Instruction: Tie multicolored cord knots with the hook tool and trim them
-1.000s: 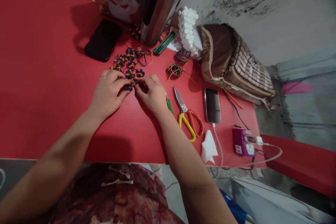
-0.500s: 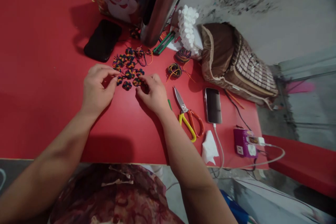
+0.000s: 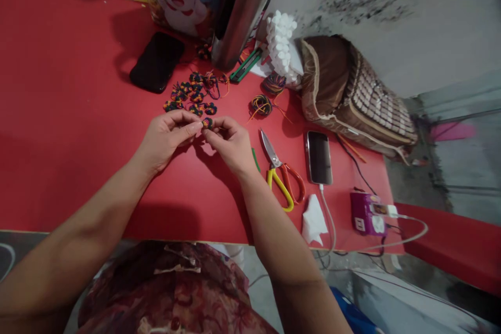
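My left hand [image 3: 166, 138] and my right hand [image 3: 230, 143] meet over the red table [image 3: 58, 130], fingertips pinched together on one small multicoloured woven thread flower [image 3: 207, 123]. Both hands are closed on it and lifted slightly off the table. Just beyond them lies a cluster of several similar thread flowers [image 3: 191, 95] with loose thread ends. A green stick [image 3: 255, 159] pokes out beside my right wrist.
Yellow and red scissors [image 3: 279, 172] lie right of my right hand, then a phone [image 3: 319, 157] on a charging cable and a purple plug block [image 3: 366, 213]. A black phone [image 3: 157, 61], steel flask [image 3: 240, 10], thread coils [image 3: 260, 105], brown bag [image 3: 352, 96] and white tissue [image 3: 313, 219] surround them.
My left hand, which had drawn away to the left half a second ago, has come back to the right hand. One flower is now pinched between both hands, off the pile.
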### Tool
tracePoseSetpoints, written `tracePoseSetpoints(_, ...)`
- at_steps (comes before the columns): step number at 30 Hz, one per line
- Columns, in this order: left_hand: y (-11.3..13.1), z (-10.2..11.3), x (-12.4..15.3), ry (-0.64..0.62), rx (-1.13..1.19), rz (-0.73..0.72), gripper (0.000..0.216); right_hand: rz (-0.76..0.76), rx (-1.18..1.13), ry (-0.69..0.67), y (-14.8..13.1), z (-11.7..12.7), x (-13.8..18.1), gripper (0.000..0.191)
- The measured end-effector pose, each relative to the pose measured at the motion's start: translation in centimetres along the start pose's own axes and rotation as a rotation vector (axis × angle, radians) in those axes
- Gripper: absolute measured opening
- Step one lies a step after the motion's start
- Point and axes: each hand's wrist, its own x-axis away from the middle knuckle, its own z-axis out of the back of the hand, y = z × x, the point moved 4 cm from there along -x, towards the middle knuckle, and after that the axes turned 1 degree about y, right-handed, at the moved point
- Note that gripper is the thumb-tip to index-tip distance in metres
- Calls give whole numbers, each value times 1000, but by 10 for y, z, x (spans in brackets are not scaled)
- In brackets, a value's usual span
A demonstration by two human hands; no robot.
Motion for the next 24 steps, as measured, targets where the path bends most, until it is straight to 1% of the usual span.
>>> tracePoseSetpoints(2,-1,-2,0,-17,26,49,28,-18,-31,-36,-1,-3,2,31)
tracePoseSetpoints(6,-4,-2,0,-40,51,111,30,-127,-117,-123,4,-4,2,40)
tracePoseSetpoints(10,-6,-2,0,-62,79,134,32,-155,-162,-115,5,-2,1,46)
tracePoseSetpoints(13,-6,-2,0,-94,99,150,36,-192,-212,-139,2,-1,0,48)
tracePoseSetpoints(16,-5,-2,0,-140,132,170,45,-251,-277,-136,-1,0,0,55)
tracePoseSetpoints(19,-6,-2,1,-192,159,213,52,-276,-352,-136,-3,-1,0,60)
tracePoseSetpoints(22,-10,-3,2,-248,216,269,56,-300,-418,-160,-5,-6,0,63)
tracePoseSetpoints(24,-13,-3,2,-275,269,284,55,-314,-420,-168,-5,-8,1,66)
